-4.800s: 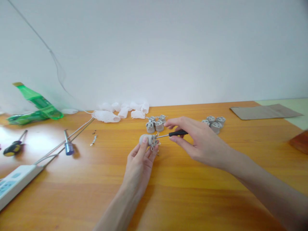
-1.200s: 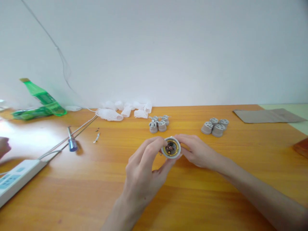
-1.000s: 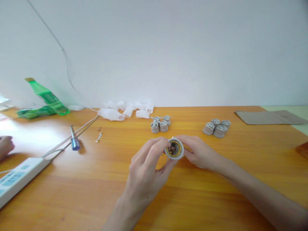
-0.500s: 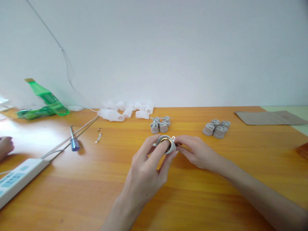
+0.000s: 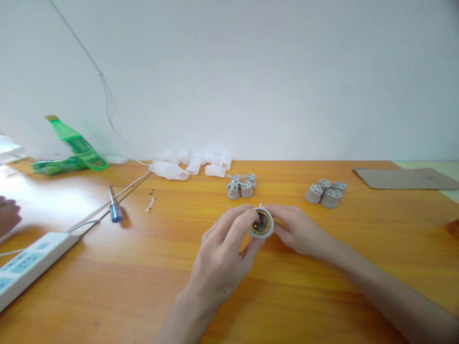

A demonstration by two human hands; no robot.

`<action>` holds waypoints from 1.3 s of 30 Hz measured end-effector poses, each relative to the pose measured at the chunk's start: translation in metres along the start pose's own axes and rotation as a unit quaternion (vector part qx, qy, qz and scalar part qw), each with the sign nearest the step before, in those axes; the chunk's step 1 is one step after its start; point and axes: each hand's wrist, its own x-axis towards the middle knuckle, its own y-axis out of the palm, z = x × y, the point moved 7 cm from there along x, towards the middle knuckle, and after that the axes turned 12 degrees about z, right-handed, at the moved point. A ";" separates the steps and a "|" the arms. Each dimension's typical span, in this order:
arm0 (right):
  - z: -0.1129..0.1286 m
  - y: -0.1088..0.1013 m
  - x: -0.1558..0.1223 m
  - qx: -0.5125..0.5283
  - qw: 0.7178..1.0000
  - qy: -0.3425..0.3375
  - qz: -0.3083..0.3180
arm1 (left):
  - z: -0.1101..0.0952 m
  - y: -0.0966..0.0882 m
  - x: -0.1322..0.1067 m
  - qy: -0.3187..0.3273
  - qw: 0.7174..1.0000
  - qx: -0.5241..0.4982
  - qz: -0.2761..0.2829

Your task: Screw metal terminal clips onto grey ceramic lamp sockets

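My left hand (image 5: 225, 243) is closed around a grey ceramic lamp socket (image 5: 268, 231). Its open mouth is turned up toward me, showing a brass-coloured threaded ring and contacts inside. A small metal bracket loop (image 5: 261, 206) sticks out at the far rim. My right hand (image 5: 301, 230) is at the right side of the socket, thumb and fingers pinched together; their tips are partly hidden behind it, so what they grip does not show. Beyond my hands stand several lamp sockets with metal brackets (image 5: 246, 188). Several sockets without visible brackets (image 5: 330, 198) are grouped to the right.
Left of my hands lie a blue-handled screwdriver (image 5: 115, 212), a metal bracket (image 5: 150, 204), cables and a power strip (image 5: 34, 262). White foam netting (image 5: 170, 170), green bottles (image 5: 81, 148) and cardboard (image 5: 405, 178) sit farther back. Another person's hand (image 5: 9, 216) is at the left edge.
The socket has turned so its mouth faces me more and has shifted slightly right. My left index finger has drawn back from deep inside it. The dark piece by my right fingertips is now hidden.
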 end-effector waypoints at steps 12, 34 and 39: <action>0.004 -0.015 -0.005 -0.067 0.993 -0.033 -0.094 | 0.039 -0.006 -0.005 -0.206 0.952 -0.206 -0.094; 0.056 -0.054 -0.011 -0.147 0.976 -0.077 -0.143 | 0.070 0.051 -0.025 -0.376 0.664 -0.626 -0.161; 0.054 -0.058 -0.012 -0.128 0.974 -0.044 -0.179 | 0.068 0.051 -0.025 -0.377 0.666 -0.626 -0.152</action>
